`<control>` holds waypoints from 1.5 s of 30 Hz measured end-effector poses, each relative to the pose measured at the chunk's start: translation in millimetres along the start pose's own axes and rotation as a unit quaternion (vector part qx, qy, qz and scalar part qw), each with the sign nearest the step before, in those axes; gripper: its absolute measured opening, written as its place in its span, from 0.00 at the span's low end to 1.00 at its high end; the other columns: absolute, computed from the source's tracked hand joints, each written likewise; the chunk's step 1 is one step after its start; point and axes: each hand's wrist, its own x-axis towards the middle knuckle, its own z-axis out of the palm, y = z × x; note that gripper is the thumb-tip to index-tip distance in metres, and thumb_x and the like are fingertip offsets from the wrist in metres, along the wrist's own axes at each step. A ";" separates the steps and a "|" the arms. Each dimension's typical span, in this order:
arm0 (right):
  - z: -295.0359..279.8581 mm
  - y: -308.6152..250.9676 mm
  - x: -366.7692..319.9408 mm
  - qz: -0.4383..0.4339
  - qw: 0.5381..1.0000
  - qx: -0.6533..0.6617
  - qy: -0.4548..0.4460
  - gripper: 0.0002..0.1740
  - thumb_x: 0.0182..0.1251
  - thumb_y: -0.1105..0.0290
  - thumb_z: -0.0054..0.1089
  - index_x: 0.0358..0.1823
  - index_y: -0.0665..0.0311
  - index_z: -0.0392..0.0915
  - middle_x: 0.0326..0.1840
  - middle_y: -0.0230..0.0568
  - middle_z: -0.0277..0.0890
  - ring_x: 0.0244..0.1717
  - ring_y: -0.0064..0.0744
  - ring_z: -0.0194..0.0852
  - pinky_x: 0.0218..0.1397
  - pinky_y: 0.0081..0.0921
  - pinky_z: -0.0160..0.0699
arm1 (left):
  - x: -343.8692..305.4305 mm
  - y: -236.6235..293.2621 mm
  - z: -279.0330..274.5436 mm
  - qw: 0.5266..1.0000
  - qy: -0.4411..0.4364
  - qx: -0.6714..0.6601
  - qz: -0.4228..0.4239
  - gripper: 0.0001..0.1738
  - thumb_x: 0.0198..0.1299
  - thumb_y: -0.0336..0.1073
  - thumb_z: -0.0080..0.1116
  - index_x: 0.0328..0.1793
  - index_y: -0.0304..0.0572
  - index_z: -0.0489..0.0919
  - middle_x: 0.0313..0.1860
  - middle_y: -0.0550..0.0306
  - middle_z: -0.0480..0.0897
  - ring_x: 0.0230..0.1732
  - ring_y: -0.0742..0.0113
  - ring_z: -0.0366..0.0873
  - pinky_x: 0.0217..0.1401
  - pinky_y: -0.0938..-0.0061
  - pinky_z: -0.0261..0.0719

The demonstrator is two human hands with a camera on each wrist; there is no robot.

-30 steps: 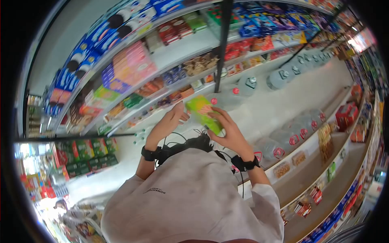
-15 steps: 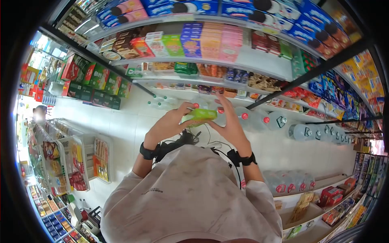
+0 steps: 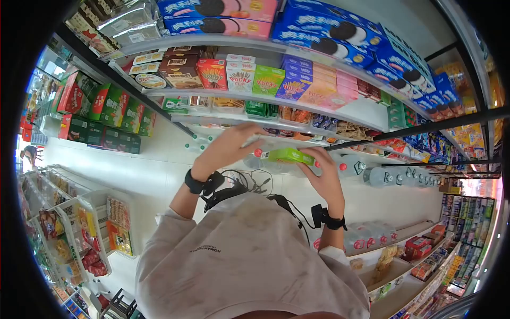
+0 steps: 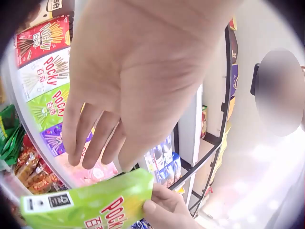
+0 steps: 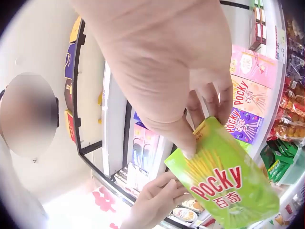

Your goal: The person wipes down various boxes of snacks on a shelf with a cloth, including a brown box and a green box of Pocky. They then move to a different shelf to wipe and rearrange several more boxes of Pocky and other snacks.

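A light green Pocky box [image 3: 289,155] lies between the two hands in the head view. My right hand [image 3: 325,178] pinches its right end; in the right wrist view the thumb and fingers hold one end of the green box [image 5: 228,179]. My left hand [image 3: 227,150] is raised to the left of the box, apart from it, fingers extended. The left wrist view shows the left hand [image 4: 138,67] with straight, slightly spread fingers above the green box [image 4: 90,198], holding nothing.
Ahead, a shelf carries Pocky boxes [image 3: 268,80] in several colours, with blue Oreo packs [image 3: 329,32] above. Water bottles [image 3: 393,176] stand on the floor at the right. Green and red cartons [image 3: 109,103] are stacked at the left, above a wire rack [image 3: 79,204] of snacks.
My left hand has come off the green box and moved up and left. The right hand keeps its hold, with the box shifted right. The view has turned toward the Pocky shelf.
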 end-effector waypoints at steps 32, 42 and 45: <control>-7.4 0.4 104.3 -0.240 0.934 -0.057 0.259 0.24 0.60 0.83 0.74 0.59 0.63 0.86 0.60 0.44 0.81 0.61 0.45 0.82 0.62 0.38 0.81 | 99.8 -114.3 -41.3 0.934 0.155 0.321 0.034 0.32 0.64 0.41 0.68 0.73 0.39 0.77 0.74 0.40 0.75 0.79 0.38 0.67 0.85 0.48 0.61; 23.2 17.3 153.6 -0.313 0.905 -0.074 0.277 0.23 0.62 0.82 0.73 0.60 0.60 0.86 0.60 0.44 0.80 0.59 0.45 0.83 0.57 0.38 0.84 | 99.0 -115.5 -34.8 0.926 0.169 0.337 0.026 0.30 0.64 0.37 0.66 0.72 0.39 0.77 0.71 0.41 0.77 0.77 0.40 0.69 0.85 0.47 0.61; 28.1 16.8 166.6 -0.311 0.905 -0.088 0.278 0.22 0.64 0.81 0.73 0.60 0.60 0.87 0.60 0.44 0.81 0.58 0.44 0.84 0.55 0.38 0.84 | 97.9 -112.5 -32.9 0.927 0.178 0.329 0.024 0.30 0.63 0.36 0.65 0.73 0.40 0.77 0.71 0.41 0.77 0.76 0.40 0.70 0.85 0.47 0.61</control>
